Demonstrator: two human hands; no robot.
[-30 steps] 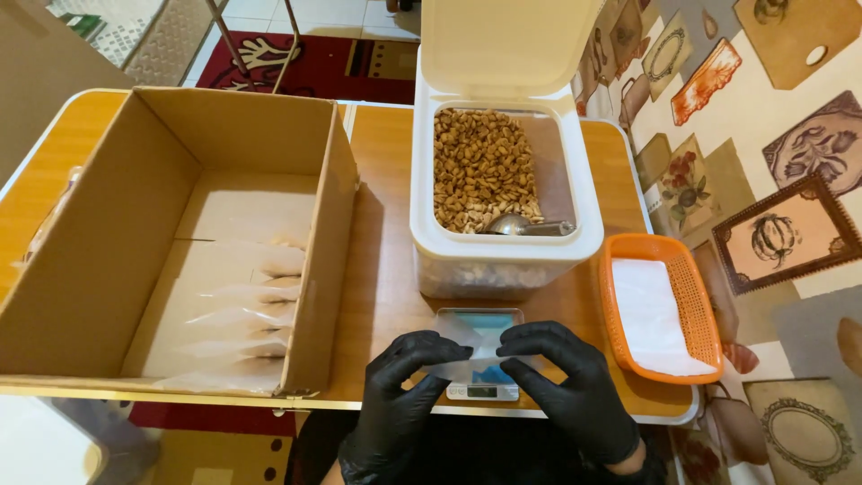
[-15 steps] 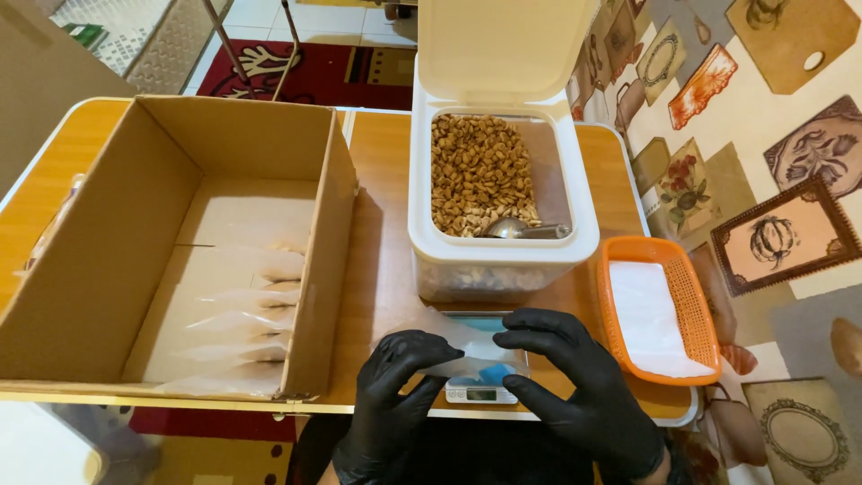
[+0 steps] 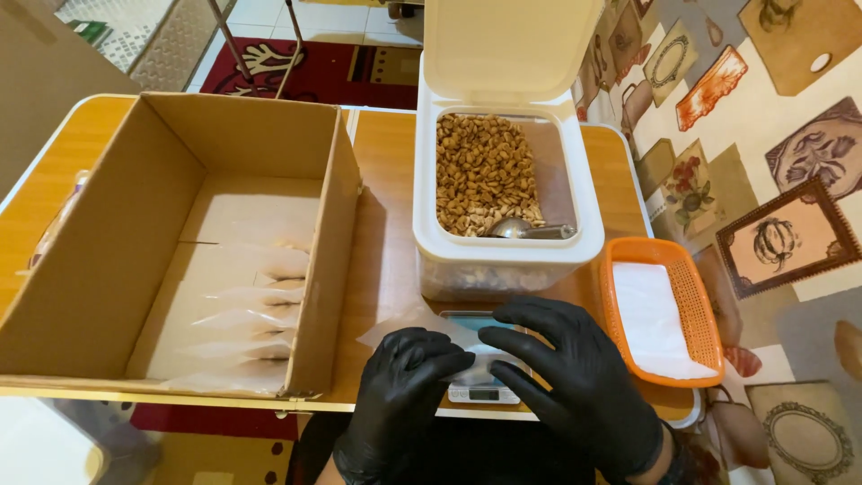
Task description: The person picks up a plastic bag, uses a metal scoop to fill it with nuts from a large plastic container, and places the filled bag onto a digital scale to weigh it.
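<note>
Both my hands wear black gloves and meet over a small digital scale (image 3: 483,392) at the table's near edge. My left hand (image 3: 400,395) and my right hand (image 3: 575,377) pinch a clear plastic bag (image 3: 404,325) that lies across the scale's blue top and sticks out to the left. Just behind the scale stands a white bin (image 3: 503,256) with its lid up, filled with brown nuts (image 3: 480,171). A metal scoop (image 3: 525,229) rests in the nuts at the bin's near right corner.
A large open cardboard box (image 3: 108,260) fills the left of the wooden table (image 3: 386,207), with several filled clear bags (image 3: 247,319) in a row inside. An orange basket (image 3: 691,301) holding flat empty bags sits to the right of the scale.
My hands have shifted slightly on the bag over the scale, the right hand reaching further across it. The view has tilted a little.
</note>
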